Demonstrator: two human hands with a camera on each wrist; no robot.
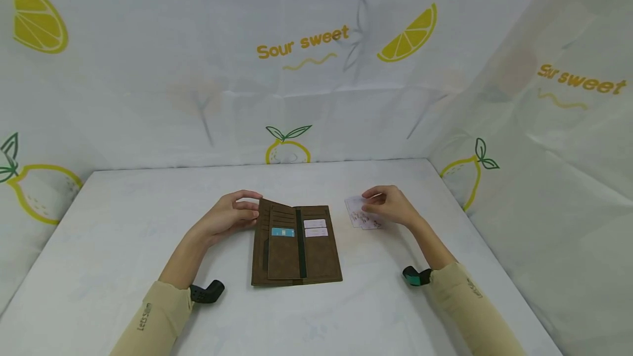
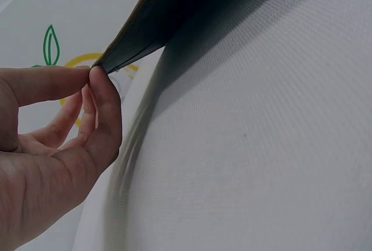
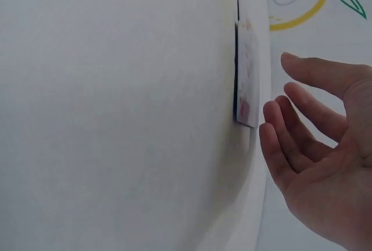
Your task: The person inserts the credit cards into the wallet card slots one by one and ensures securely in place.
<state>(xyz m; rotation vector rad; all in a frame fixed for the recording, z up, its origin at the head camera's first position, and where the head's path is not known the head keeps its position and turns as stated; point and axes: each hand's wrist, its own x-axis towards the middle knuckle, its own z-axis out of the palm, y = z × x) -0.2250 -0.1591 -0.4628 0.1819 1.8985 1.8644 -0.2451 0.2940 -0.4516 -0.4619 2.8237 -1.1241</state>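
An open brown wallet (image 1: 321, 260) lies in the middle of the table in the head view. A blue card (image 1: 283, 232) shows in a slot of its inner flap, and two pale cards (image 1: 316, 232) sit in the right side's slots. My left hand (image 1: 229, 217) pinches the wallet's upper left corner between thumb and finger, and the left wrist view shows that edge (image 2: 131, 36) raised off the table. Right of the wallet lie a few overlapping pale printed cards (image 1: 357, 214). Over them hovers my right hand (image 3: 325, 140), fingers loosely bent and apart from the cards.
White cloth covers the table (image 1: 148, 207). Behind it and at the right stands a white lemon-print curtain (image 1: 198, 70). A dark wrist camera (image 1: 207, 292) sticks out from the left cuff, and another (image 1: 416, 276) from the right cuff.
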